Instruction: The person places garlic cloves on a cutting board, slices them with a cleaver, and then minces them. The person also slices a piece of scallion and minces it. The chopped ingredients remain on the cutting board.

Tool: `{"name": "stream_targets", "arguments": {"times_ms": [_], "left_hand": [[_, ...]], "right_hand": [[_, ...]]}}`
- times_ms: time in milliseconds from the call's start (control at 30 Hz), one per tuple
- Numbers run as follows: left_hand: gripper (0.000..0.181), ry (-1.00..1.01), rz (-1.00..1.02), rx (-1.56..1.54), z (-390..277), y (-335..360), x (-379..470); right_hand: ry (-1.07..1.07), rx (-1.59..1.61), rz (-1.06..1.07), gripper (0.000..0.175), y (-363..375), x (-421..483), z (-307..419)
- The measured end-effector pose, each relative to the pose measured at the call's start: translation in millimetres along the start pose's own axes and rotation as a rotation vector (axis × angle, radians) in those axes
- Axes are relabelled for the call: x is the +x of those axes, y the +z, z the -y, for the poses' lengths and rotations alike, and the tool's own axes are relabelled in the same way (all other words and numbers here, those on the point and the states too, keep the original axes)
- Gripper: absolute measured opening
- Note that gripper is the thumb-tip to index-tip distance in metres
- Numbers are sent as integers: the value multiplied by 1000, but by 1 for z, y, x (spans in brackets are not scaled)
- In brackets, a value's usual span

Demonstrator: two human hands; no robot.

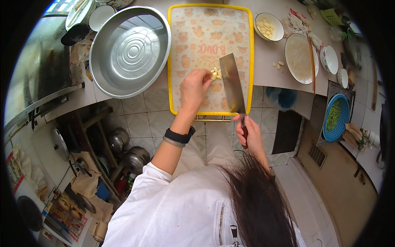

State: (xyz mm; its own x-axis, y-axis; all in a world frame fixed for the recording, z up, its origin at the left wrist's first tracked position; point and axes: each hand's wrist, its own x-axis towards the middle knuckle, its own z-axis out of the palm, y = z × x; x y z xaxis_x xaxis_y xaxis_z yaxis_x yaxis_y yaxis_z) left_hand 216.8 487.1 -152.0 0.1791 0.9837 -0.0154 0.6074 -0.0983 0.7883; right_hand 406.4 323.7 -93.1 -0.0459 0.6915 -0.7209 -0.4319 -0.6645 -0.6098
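My right hand [249, 132] grips the dark red handle of a wide-bladed cleaver [233, 83]. Its blade lies over the right part of a yellow-rimmed cutting board [185, 98] printed with ducks, pointing away from me. Against the blade's left side sits a small cluster of peeled garlic cloves [215, 75]. From the left, the curled fingertips of my left hand [195, 88] pinch at these cloves; the exact finger contact is partly hidden. A black band is on my left wrist.
Left of the board stands a large metal basin [129, 52] with water. To the right are a bowl of garlic cloves [269, 27], loose cloves [279, 64], a plate [298, 58] with chopsticks [311, 61] across its edge, and a blue colander [336, 117] of green shreds.
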Motion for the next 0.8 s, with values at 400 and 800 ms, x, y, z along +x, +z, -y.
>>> {"name": "stream_targets", "arguments": {"times_ms": [400,800], "left_hand": [[12,-77,47,-96,11,-77,-43],[13,-101,192,-173,104,-281,-141]], "right_hand": [[-235,-620,-318,33,26,-10,-30],[-547,-495,-711,30,114,1,-80]]}}
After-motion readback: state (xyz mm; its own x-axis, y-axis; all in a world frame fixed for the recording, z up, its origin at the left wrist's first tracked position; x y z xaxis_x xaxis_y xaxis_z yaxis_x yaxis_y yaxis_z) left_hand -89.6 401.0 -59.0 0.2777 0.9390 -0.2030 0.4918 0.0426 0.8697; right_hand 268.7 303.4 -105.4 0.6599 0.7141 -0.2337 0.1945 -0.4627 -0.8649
